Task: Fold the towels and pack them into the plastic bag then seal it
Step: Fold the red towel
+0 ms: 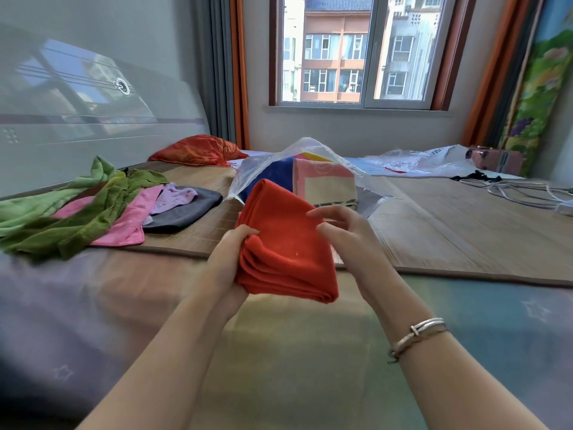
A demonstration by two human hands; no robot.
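The red towel (pixel 285 240), folded, sits gripped in your left hand (pixel 228 265). Your right hand (pixel 344 231) hovers beside it, fingers loosely spread. One plastic bag (pixel 297 169) holds two towels.

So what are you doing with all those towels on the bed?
A person is packing towels. The left hand grips a folded red towel in the air, and the right hand hovers at its other edge with loosely bent fingers. Just behind it, a clear plastic bag lies open with folded towels already inside. A heap of unfolded towels, green, pink and grey, waits on the left of the mat.
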